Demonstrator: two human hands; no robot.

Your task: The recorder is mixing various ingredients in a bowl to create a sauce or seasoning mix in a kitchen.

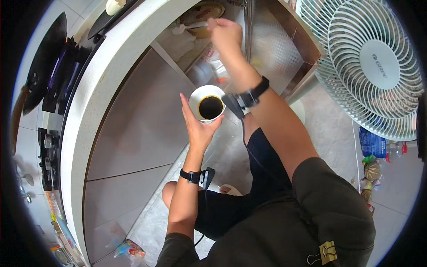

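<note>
My left hand [201, 131] is wrapped around a white cup [193, 101] from its near side. Dark brown liquid [210, 107] with a yellowish edge lies in the cup. Beyond it, my right hand [227, 36] is raised in front of an open lower cabinet [180, 55]. Its closed fingers grip the end of a slim pale utensil [196, 25], apparently a spoon, pointing left. The utensil's far end is white and blurred. In the cabinet, a plate or lid [208, 10] and a white plastic bag [218, 65] are partly visible.
The cabinet door [277, 46] stands open to the right. Close beside it is a large Gree fan [378, 63]. The pale countertop edge [90, 83] curves along the left, with a wok [45, 70] on the stove above. Bagged goods [372, 170] lie at the right.
</note>
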